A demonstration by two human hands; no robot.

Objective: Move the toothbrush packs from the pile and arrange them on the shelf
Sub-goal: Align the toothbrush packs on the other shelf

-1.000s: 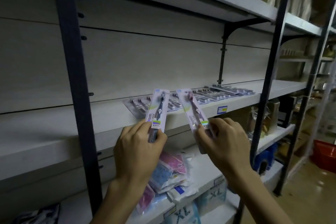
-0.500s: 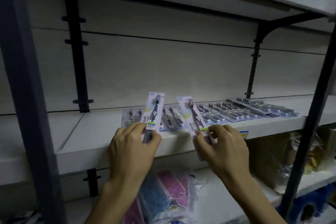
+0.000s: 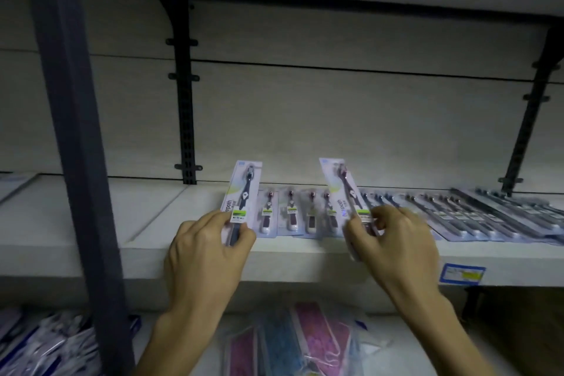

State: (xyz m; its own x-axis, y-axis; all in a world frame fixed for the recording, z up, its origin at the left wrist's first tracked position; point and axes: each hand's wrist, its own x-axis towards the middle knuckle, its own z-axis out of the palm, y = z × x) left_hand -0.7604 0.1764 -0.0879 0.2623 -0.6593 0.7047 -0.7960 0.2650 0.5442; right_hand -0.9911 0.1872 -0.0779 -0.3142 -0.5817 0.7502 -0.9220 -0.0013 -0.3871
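Two toothbrush packs are held upright over the front of a pale shelf (image 3: 91,223), one in each hand. The left pack (image 3: 242,192), holding a dark brush, is pinched at its lower end between the thumb and curled fingers of the left hand (image 3: 207,250). The right pack (image 3: 343,189) leans slightly to the left and is pinched low down by the right hand (image 3: 393,238) in the same way. Gripping the bottom leaves the printed fronts facing the person, likely so each pack can be laid flat, face up.

Behind and between the hands, a row of packs already laid down (image 3: 293,214) lies flat on the shelf, side by side, running off to the right, where longer packs (image 3: 476,217) overlap at an angle. The left pack hovers just beside the row's left end, which seems the next open spot.

A blue price label (image 3: 463,274) sits on the shelf's front edge. A dark upright post (image 3: 70,131) stands at left. Below, a lower shelf holds pink and blue bagged goods (image 3: 290,342)
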